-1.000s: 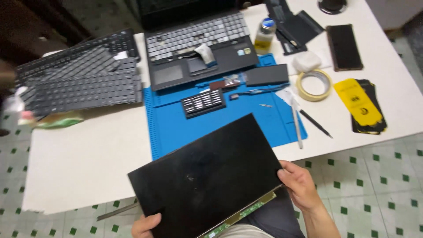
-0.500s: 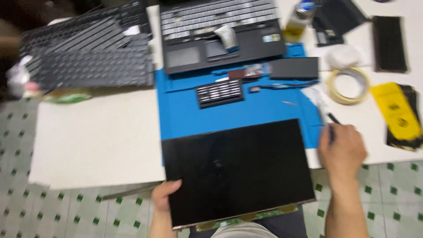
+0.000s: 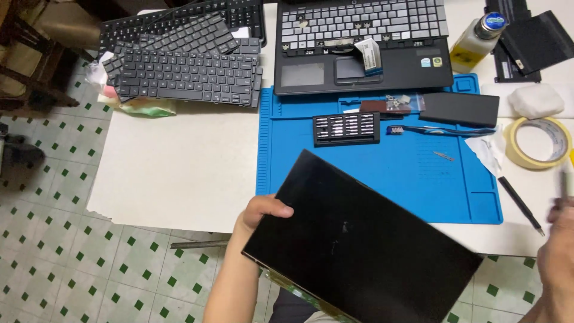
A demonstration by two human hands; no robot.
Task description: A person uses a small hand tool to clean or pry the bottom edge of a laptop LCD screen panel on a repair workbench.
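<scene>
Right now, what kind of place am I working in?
Probably a small laptop repair bench. A blue work mat carries a case of screwdriver bits, an opened laptop sits behind it, loose keyboards are stacked nearby, and your left hand holds a bare screen panel.

Black screen panel (image 3: 365, 245): flat, thin, rectangular, glossy dark face up, a few pale specks near the middle. It sat tilted, its top corner over the blue mat, its long edges running down to the right, its lower part hanging past the bench edge above the tiled floor. A strip of greenish circuit board showed along its lower edge. The left hand (image 3: 260, 215) gripped its left corner, thumb on the face.

Slim pale tool (image 3: 564, 182): blurred, upright, at the right hand (image 3: 559, 257), the grip unclear.
</scene>
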